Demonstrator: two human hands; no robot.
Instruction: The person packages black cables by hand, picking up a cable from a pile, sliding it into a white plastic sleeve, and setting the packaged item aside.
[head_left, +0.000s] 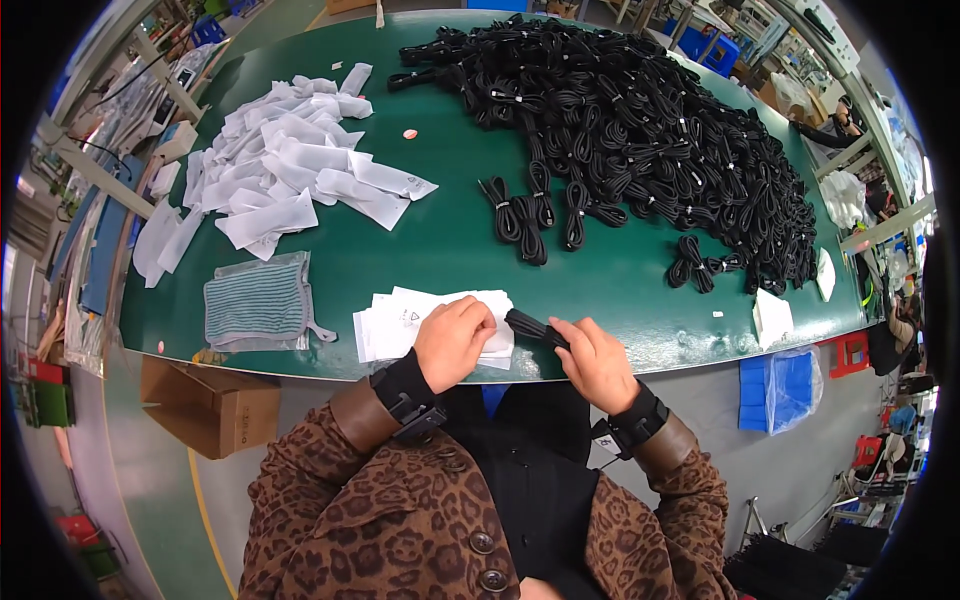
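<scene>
At the green table's (420, 270) near edge, our left hand (452, 340) pinches a white plastic bag (400, 322); our right hand (592, 362) grips a coiled black cable (534, 327), best slid in straight.

White flat bags (300, 160) lie heaped far-left on the table; a smaller white stack (400, 325) sits at its near edge.

Leopard-print sleeves (330, 500), black wrist straps (405, 390)
</scene>
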